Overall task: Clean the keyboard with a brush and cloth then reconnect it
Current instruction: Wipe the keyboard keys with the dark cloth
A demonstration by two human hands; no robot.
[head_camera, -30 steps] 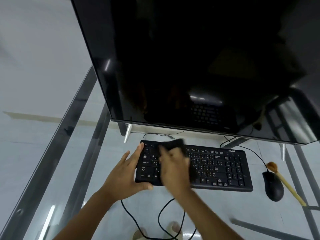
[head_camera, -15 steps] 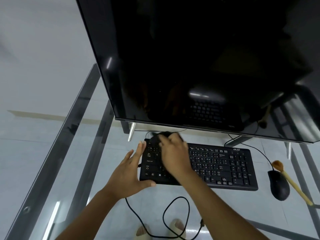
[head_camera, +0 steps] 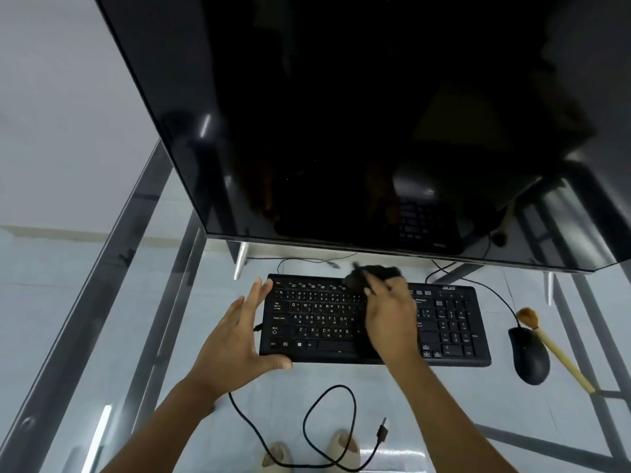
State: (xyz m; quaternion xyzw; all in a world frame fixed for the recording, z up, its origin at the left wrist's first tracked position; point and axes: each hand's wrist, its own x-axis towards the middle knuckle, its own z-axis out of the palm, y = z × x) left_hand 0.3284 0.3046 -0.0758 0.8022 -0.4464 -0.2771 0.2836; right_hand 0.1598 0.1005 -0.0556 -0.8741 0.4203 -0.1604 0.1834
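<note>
— Keyboard (head_camera: 372, 322) — where does it sit, and what step am I on?

— It lies flat on the glass table (head_camera: 143, 302), just below the dark monitor (head_camera: 341, 114). I judge this to be the cloth step: my right hand (head_camera: 389, 322) is closed around a dark cloth (head_camera: 374, 273), bunched at the keyboard's back edge, about 12 o'clock from my knuckles. The cloth is blurred, so I cannot tell its exact shape.

— And the other hand?

— My left hand (head_camera: 235, 339) is spread open, fingers straight, thumb hooked under the front corner, steadying the keyboard's 9 o'clock end.

— What does the next move call for?

— Probably wiping on toward the number pad at 3 o'clock, with the left hand bracing so the board does not slide on glass. After that, reconnecting: the cable (head_camera: 307, 435) loops at 6 o'clock, its plug (head_camera: 382, 433) lying free — not yet plugged in.

— Count things for me.

— One keyboard, one cloth, one mouse (head_camera: 529, 358) at 3 o'clock, one wooden-handled brush (head_camera: 553, 349) touching the mouse's far side, one monitor, one loose plug, two hands.
</note>
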